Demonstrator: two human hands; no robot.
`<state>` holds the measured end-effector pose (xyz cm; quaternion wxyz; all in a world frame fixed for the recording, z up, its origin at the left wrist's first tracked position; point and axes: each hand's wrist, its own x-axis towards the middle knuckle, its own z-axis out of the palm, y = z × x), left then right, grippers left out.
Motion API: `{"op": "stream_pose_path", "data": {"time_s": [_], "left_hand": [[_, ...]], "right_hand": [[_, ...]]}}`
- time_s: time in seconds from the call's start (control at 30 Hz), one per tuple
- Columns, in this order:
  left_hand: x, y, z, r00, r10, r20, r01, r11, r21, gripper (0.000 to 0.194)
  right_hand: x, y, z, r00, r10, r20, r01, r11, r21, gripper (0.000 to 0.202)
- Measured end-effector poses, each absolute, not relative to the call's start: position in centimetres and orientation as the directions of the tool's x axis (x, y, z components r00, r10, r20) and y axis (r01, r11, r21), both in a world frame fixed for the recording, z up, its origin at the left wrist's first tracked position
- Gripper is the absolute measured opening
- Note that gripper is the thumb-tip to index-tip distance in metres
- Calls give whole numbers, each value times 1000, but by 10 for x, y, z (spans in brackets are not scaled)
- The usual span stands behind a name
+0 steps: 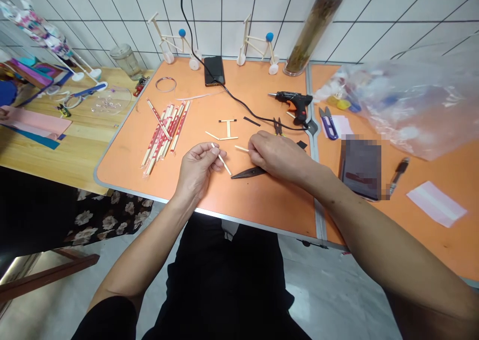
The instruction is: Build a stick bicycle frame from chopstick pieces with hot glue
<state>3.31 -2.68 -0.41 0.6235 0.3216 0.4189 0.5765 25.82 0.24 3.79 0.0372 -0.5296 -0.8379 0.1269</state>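
Observation:
My left hand [200, 168] pinches a short pale wooden stick [223, 163] between thumb and fingers, slanting down to the right over the orange table [224, 195]. My right hand [275, 153] is closed with its back up, and another short wooden stick [241, 149] juts from its fingertips. Dark long-nosed pliers [249, 172] point left beneath that hand; their rear part is hidden. Just beyond both hands lies an I-shaped frame of sticks [228, 129] with dark ends on its far bar. A loose stick piece [212, 136] rests left of it.
Red-and-white wrapped chopsticks [164, 135] lie left. A glue gun [294, 104], cutters [277, 126] and snips [328, 123] are right. At the back stand two stick models with blue balls [182, 33], a phone [214, 71] and a tall bottle [310, 35]. A black cable [239, 98] crosses the table.

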Motion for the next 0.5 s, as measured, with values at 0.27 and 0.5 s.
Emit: {"op": "stream_pose_path", "data": {"time_s": [0.27,0.5], "left_hand": [[39,-30,-4,-5,997,-77,-419,68,906,42],[41,-31,-2,15,997,-79,-444,77,892,44]], "right_hand": [[232,-15,28,-390,921,-3,505,211,-837,14],[224,-18,24,-395,919,13,426,196,-883,13]]}}
